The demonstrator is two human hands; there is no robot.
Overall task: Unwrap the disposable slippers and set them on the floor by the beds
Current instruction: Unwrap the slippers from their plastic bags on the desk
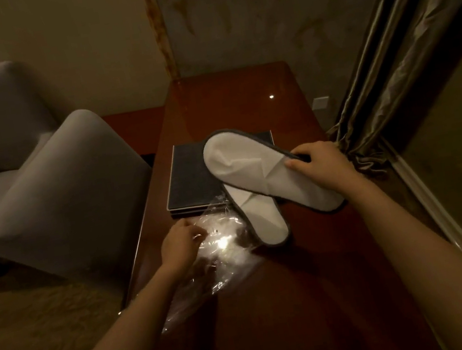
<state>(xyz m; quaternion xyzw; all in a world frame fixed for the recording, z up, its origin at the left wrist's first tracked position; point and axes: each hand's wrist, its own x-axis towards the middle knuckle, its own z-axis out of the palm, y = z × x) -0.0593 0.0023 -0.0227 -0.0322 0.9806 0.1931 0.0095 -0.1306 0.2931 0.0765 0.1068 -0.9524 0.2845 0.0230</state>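
Note:
Two white disposable slippers with dark edging are out of their wrapper above the wooden table (240, 91). My right hand (317, 162) grips the upper slipper (252, 165) at its side, thumb on the white top. The second slipper (264, 218) lies crossed beneath it, its toe pointing toward me; I cannot tell whether my right hand holds it too. My left hand (178, 243) pinches the clear plastic wrapper (221, 255), which lies crumpled and shiny on the table's left front.
A dark flat folder (191, 178) lies on the table under the slippers. A grey upholstered armchair (52, 185) stands close on the left over carpet. Curtains (403, 50) hang at the right, beside a wall ledge.

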